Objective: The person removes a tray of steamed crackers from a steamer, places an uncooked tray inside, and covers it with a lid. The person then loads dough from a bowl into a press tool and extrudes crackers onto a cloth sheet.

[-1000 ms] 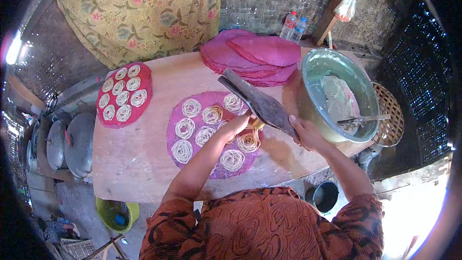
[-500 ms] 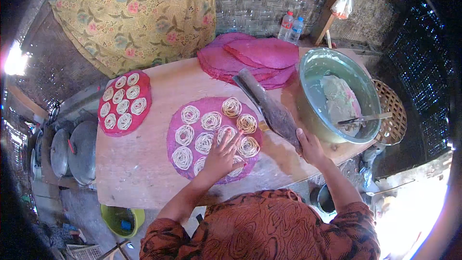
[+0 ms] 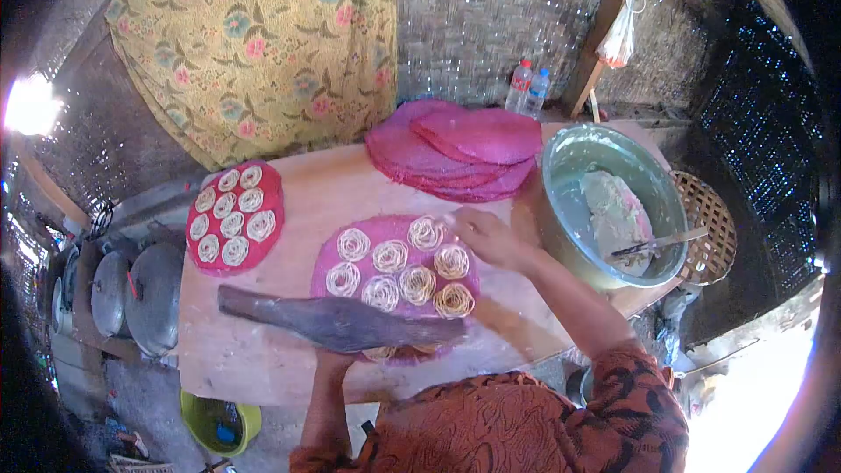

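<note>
A long dark wooden tool (image 3: 342,320) lies crosswise over the front of a round pink mat (image 3: 328,254). My left hand (image 3: 335,359) is beneath the tool, seemingly closed around it, its fingers mostly hidden. Several pale noodle nests, such as one nest (image 3: 390,256), sit on the mat, and the tool covers some of the front ones. Over the mat's back right edge, my right hand (image 3: 482,235) reaches to the corner noodle nest (image 3: 427,232). Blur hides whether its fingers pinch anything there.
Several pink mats (image 3: 473,136) are stacked at the back. A red mat (image 3: 194,250) of nests lies left. A green basin (image 3: 552,219) with pale dough and a utensil stands right, beside a woven basket (image 3: 714,228). Two bottles (image 3: 529,88) stand behind.
The dark tool has gone from my right hand to my left side, turning nearly horizontal over the mat. My right hand has moved to the mat's back right edge. The camera view has tilted up.
</note>
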`<state>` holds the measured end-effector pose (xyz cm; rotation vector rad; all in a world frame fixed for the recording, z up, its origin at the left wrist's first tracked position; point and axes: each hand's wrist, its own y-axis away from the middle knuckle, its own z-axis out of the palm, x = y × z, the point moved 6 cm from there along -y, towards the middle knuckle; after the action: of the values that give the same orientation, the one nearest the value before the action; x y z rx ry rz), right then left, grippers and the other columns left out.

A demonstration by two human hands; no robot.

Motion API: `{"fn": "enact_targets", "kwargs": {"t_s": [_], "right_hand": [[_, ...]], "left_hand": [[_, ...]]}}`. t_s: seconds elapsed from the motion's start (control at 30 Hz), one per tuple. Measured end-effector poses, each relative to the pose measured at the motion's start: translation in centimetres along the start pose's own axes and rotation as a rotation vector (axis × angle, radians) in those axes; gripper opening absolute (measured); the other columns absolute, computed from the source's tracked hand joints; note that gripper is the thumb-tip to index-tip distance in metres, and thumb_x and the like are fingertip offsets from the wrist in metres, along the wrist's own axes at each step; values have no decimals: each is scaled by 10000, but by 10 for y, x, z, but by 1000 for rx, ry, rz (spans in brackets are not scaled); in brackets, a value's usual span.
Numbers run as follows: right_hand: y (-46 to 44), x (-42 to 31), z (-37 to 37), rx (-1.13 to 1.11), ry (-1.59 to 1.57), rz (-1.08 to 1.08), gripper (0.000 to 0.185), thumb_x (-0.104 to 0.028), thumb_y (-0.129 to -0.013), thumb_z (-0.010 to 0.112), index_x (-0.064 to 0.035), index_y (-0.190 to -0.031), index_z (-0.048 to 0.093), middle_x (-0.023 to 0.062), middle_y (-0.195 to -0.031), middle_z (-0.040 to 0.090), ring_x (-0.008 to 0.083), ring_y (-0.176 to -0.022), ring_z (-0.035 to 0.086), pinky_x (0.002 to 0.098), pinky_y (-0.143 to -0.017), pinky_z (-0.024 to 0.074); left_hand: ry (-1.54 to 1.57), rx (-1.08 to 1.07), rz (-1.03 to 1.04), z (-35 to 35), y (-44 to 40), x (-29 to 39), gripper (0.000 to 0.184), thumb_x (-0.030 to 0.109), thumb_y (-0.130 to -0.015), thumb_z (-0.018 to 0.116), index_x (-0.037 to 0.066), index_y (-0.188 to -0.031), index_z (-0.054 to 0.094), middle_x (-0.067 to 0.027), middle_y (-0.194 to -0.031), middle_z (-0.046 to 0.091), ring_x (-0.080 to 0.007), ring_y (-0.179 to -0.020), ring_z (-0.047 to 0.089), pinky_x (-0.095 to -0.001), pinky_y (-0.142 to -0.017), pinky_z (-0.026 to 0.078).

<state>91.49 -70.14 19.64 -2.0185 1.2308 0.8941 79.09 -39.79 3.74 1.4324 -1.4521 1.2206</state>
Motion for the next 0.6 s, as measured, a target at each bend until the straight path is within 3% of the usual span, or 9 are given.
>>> {"fn": "enact_targets", "kwargs": {"t_s": [0.07, 0.17, 0.23, 0.27, 0.33, 0.37, 0.47, 0.53, 0.6], "right_hand": [[-52, 55, -4, 50, 264, 64, 371, -335, -886, 540, -5, -1028, 631, 221, -1022, 625, 370, -937, 601, 429, -822, 473], [-115, 130, -16, 95, 456, 57, 331, -278, -835, 572, 24, -961, 626, 237, -980, 628, 409, -903, 601, 470, -801, 483], [-145, 174, -39, 335, 633, 210, 323, -243, -807, 594, 22, -991, 588, 267, -994, 592, 429, -930, 578, 471, -819, 477], [-161, 189, -43, 349, 637, 192, 323, -243, -807, 594, 22, -991, 588, 267, -994, 592, 429, -930, 578, 471, -819, 477], [-183, 210, -43, 329, 722, 130, 280, -192, -794, 573, 31, -962, 587, 273, -984, 588, 436, -917, 576, 487, -821, 473], [-187, 210, -43, 345, 723, 114, 280, -192, -794, 573, 31, -962, 587, 273, -984, 588, 436, -917, 576, 487, -821, 473], [-202, 216, -41, 348, 794, 140, 260, -172, -765, 576, 23, -934, 609, 260, -962, 609, 407, -901, 598, 469, -814, 483], [-214, 236, -27, 58, 1033, 143, 232, -163, -742, 573, 6, -888, 635, 239, -911, 635, 377, -860, 622, 452, -787, 500], [-229, 263, -37, 135, 1022, 133, 221, -162, -733, 571, 2, -862, 644, 229, -879, 644, 369, -829, 633, 450, -764, 509]], "left_hand": [[-420, 158, -44, -35, 4, 30, 442, 203, -774, 690, 32, -1161, 562, -134, -1153, 592, -297, -1083, 527, -405, -989, 375], [-300, 550, -103, -96, 12, 1, 421, 141, -801, 656, -19, -1174, 543, -157, -1181, 584, -287, -1109, 511, -383, -968, 396], [-114, 715, -100, -123, 12, -6, 334, 176, -817, 616, -29, -1078, 577, -143, -1038, 611, -255, -997, 542, -376, -918, 422], [-106, 726, -82, -128, 9, -11, 334, 176, -817, 616, -29, -1078, 577, -143, -1038, 611, -255, -997, 542, -376, -918, 422], [393, 938, -2, -142, 19, -41, 295, 167, -828, 604, -41, -1036, 582, -114, -974, 598, -207, -932, 545, -329, -795, 470], [400, 943, 19, -149, 22, -55, 295, 167, -828, 604, -41, -1036, 582, -114, -974, 598, -207, -932, 545, -329, -795, 470], [270, 1067, -208, -169, 17, -90, 279, 141, -814, 627, -43, -1018, 584, -92, -950, 592, -189, -876, 560, -305, -698, 482], [258, 1090, -146, -168, 13, -93, 277, 138, -812, 629, -44, -1016, 585, -92, -949, 593, -189, -871, 561, -306, -698, 481], [259, 1098, -106, -166, 10, -93, 275, 135, -810, 631, -44, -1014, 585, -92, -948, 594, -189, -866, 562, -307, -697, 481]]}}
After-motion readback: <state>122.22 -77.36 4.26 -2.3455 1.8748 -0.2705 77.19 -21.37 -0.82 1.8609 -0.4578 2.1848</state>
